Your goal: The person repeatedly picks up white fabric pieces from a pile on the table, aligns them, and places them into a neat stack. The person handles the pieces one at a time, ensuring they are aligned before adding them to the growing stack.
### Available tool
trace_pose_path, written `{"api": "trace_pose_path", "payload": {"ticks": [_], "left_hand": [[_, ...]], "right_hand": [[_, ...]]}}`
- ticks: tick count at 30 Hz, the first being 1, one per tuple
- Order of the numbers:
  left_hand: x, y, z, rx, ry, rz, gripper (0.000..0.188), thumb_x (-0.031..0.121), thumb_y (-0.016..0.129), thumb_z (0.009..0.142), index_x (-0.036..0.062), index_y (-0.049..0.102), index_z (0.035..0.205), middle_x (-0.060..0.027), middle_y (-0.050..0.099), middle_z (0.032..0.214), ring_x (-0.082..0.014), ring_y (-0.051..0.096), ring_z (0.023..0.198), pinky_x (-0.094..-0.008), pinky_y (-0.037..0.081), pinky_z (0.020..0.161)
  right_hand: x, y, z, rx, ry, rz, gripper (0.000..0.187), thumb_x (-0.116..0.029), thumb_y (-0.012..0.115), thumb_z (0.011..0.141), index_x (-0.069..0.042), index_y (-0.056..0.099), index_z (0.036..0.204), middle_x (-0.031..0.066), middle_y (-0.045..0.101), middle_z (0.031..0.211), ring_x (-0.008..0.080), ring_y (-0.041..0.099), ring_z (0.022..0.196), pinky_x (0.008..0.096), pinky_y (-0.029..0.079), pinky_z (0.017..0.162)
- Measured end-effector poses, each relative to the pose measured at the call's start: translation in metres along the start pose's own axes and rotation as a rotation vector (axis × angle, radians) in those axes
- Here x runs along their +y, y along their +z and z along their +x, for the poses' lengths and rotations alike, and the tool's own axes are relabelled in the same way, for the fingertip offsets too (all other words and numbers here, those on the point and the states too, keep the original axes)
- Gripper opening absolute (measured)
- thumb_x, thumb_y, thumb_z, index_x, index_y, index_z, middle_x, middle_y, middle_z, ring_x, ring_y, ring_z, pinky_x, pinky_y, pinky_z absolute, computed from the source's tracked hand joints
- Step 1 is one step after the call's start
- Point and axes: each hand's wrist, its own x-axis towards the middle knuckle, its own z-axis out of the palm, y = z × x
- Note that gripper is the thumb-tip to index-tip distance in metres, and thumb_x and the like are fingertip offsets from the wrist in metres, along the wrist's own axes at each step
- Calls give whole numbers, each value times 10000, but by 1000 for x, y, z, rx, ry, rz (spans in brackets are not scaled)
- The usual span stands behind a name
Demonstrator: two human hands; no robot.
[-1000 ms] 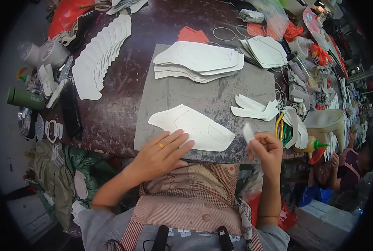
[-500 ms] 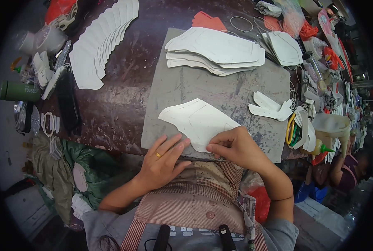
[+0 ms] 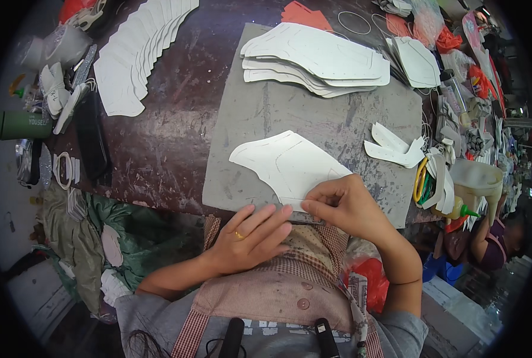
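The white piece (image 3: 293, 161) lies near the front edge of the grey board (image 3: 331, 119). I guess it's light and bendy; hold its rim. The right hand (image 3: 349, 206) touches there, maybe pinching, I can't tell; the left hand (image 3: 248, 240) lies flat.

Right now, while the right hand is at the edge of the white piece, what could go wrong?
The shaped white piece could shift on the gray mat: the right hand touches its near edge, and the left hand does not clearly press it down.

The stack of white pieces has uneven edges, so a bump might slide its layers.
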Motion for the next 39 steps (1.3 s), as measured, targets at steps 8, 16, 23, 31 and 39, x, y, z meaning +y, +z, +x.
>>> {"api": "trace_pose_path", "payload": {"ticks": [8, 16, 23, 31, 39], "left_hand": [[4, 1, 7, -117, -4, 209, 764, 461, 767, 818, 40, 456, 1375, -95, 608, 1387, -227, 507, 1264, -408, 350, 1097], [2, -8, 22, -169, -14, 26, 776, 319, 833, 770, 15, 460, 1380, -152, 599, 1378, -284, 523, 1266, -436, 431, 1049], [3, -8, 36, -226, 59, 127, 556, 305, 729, 850, 115, 598, 1356, -125, 574, 1267, -295, 520, 1217, -434, 464, 1028], [8, -20, 62, -327, 114, 241, 528, 322, 725, 837, 47, 650, 1282, -148, 570, 1185, -299, 535, 1158, -438, 473, 997], [35, 37, 61, -297, 202, 32, 588, 376, 677, 875, 12, 592, 1330, -186, 550, 1399, -304, 495, 1334, -409, 443, 1078]], "right_hand": [[-2, -6, -8, -16, -88, -153, 161, -124, 722, 857, 19, 730, 931, 114, 655, 653, 213, 612, 549, 327, 483, 562], [12, -32, -62, 198, 53, 31, 150, -77, 707, 887, 18, 676, 999, 110, 713, 817, 159, 696, 707, 304, 571, 670], [44, -20, -56, 345, -91, -40, 143, -112, 739, 881, 22, 699, 913, 103, 709, 781, 117, 658, 653, 276, 544, 607], [44, -28, -50, 290, -6, -39, 165, -147, 744, 851, 3, 720, 916, 160, 698, 781, 204, 666, 586, 309, 523, 568], [42, -30, -54, 451, -194, -380, 202, -161, 749, 847, 20, 683, 908, 127, 670, 698, 172, 630, 543, 304, 503, 546]]}}
